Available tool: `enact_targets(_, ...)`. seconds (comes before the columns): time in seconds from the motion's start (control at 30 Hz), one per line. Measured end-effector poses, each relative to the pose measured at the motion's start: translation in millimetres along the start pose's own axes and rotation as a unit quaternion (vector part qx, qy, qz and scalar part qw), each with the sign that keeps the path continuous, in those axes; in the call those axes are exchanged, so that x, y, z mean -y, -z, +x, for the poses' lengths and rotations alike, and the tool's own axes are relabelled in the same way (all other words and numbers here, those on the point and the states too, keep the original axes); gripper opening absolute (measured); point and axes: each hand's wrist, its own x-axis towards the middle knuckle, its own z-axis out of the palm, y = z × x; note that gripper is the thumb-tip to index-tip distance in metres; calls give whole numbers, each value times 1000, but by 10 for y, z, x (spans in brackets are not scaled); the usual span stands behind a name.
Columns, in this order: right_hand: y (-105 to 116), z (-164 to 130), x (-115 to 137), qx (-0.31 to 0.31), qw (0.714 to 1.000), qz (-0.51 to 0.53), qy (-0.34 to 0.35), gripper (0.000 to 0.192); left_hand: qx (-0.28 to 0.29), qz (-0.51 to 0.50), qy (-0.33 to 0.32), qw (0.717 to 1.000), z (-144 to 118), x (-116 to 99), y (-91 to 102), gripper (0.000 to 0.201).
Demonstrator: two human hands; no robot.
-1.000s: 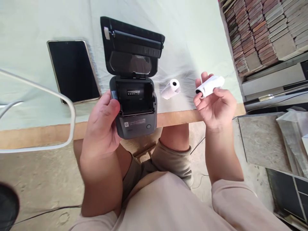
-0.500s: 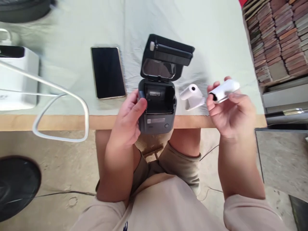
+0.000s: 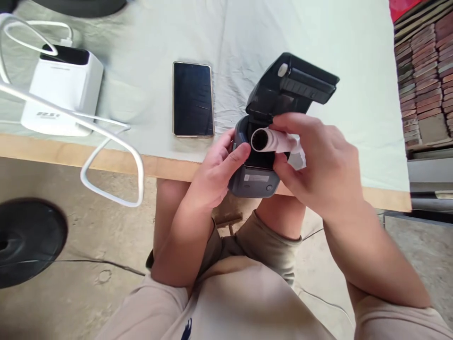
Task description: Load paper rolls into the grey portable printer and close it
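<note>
Paper roll [image 3: 271, 140] lies crosswise directly over the label printer's [image 3: 253, 177] open bay, pinched in right-hand fingers [image 3: 283, 123] (left hand [image 3: 219, 172] grips the printer's side).

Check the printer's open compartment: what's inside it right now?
The right hand holds a white paper roll over the printer opening, lid up. The left hand grips its side. The roll and fingers cover the compartment's interior.

A cloth-covered wooden table [image 3: 106, 158] stands over a bare concrete floor [image 3: 71, 302], with stacked bricks [image 3: 424, 80] at right
</note>
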Motion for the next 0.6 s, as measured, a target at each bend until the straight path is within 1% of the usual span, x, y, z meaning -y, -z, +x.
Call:
enact_targets(0.07,4,16,-19,20,998,-52,0,45,-3,5,3,1000,-4,2,1,41)
enact_targets(0.17,53,37,-27,35,998,-55,8,44,1,6,12,1000,-7,4,4,39)
enact_targets(0.23,94,41,-21,11,998,-48,27,44,8,2,16,1000,-3,4,7,40)
enact_targets(0.33,138,26,-5,-16,997,-73,38,41,7,7,17,1000,6,9,18,48)
enact_targets(0.4,141,15,3,-2,995,-93,36,36,9,17,13,1000,9,15,26,52)
enact_targets(0.47,119,13,2,26,992,-115,36,28,17,27,9,999,5,20,30,53)
enact_targets(0.53,77,19,-9,36,989,-141,32,19,21,28,5,999,-4,20,25,51)
enact_targets(0.6,29,22,-24,29,987,-153,29,12,13,19,5,1000,-16,16,10,45)
